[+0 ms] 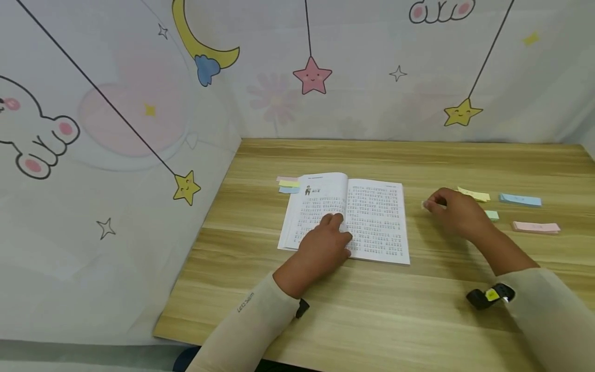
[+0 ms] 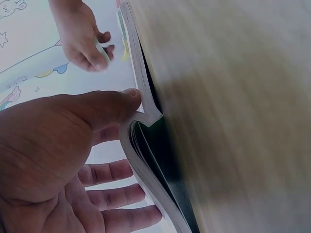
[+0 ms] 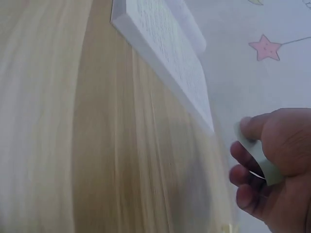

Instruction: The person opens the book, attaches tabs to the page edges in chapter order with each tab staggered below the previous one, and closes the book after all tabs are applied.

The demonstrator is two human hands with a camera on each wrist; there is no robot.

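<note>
Right hand [image 1: 457, 214] has a pale green sticky strip [image 3: 273, 174] pinched between thumb and fingers, and it's hanging out just right of the book, not touching the page. You see the strip best from the right wrist cam; from the head only a tiny bit pokes out at the fingertips. Left hand [image 1: 324, 243] is lying across the book's middle, fingers pretty straight on the paper, thumb down by the bottom edge near the spine.

The book [image 1: 377, 222] is open flat-ish on the wood-grain table [image 1: 372, 315], both pages full of print. Three tabs stick out of its left side near the top: pink tab [image 1: 286, 179], yellow tab [image 1: 289, 184], blue tab [image 1: 289, 190].

Over past the right hand there's a yellow stack [image 1: 475, 195], a green stack [image 1: 492, 215] partly hidden by the hand, a blue stack [image 1: 520, 200] and a pink stack [image 1: 536, 227]. Behind it all, a pale wall [image 1: 362, 41] with cartoon stars and a moon.
</note>
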